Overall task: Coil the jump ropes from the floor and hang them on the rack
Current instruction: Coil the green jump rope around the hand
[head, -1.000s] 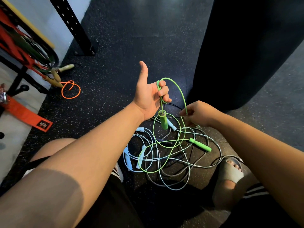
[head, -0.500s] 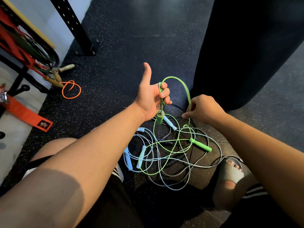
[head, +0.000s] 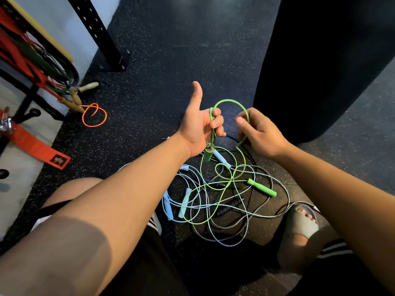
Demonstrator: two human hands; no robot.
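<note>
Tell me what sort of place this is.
Most likely a gym: speckled rubber floor, a perforated black rack upright, what looks like a punching bag, and tangled jump ropes.

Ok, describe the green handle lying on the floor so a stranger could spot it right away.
Below the large black bag lies a tangle of ropes. At its right side is the green handle; neighbouring handles are pale blue or black, and its twin dangles under the left hand.
</note>
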